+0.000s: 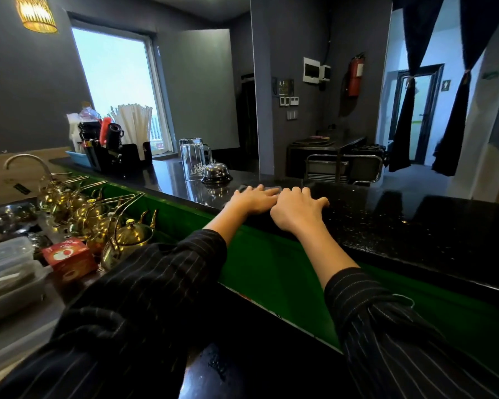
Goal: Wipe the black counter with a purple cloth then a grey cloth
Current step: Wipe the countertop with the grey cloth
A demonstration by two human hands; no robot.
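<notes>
On the counter [415, 226], toward its far edge, you see an upturned glass mug [195, 158] just beside a metal call bell [216, 172]. A black caddy [118, 158] holding white sticks sits near the far left corner. Below its near edge you have a row of brass teapots [98, 214] beside a red box [69, 259].
</notes>
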